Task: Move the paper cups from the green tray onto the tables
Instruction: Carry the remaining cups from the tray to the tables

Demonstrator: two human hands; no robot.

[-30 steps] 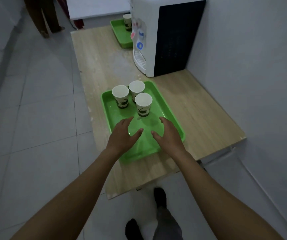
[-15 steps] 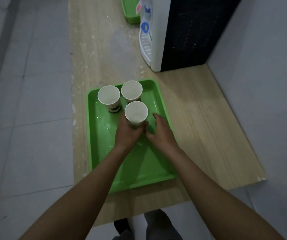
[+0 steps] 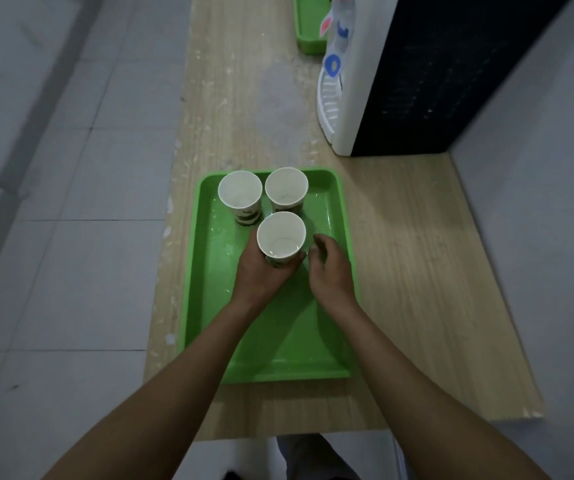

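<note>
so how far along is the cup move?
Done: nothing yet, no cup stands on the table. In hand: the left hand grips the near cup over the green tray; the right hand is beside it, holding nothing. Left: that cup, the far-left cup and the far-right cup.

1. A rectangular plastic tray was seen in bright green.
2. Three round paper cups were shown white inside and at the rim: the near cup, the far left cup and the far right cup.
3. A dark green-and-black print was seen low on the far left cup's wall.
4. The long wooden table was marked by pale beige grain and whitish flecks.
5. The boxy water dispenser was coloured white in front and black at the side, with a blue ring mark.
6. A second plastic tray was likewise green.
</note>
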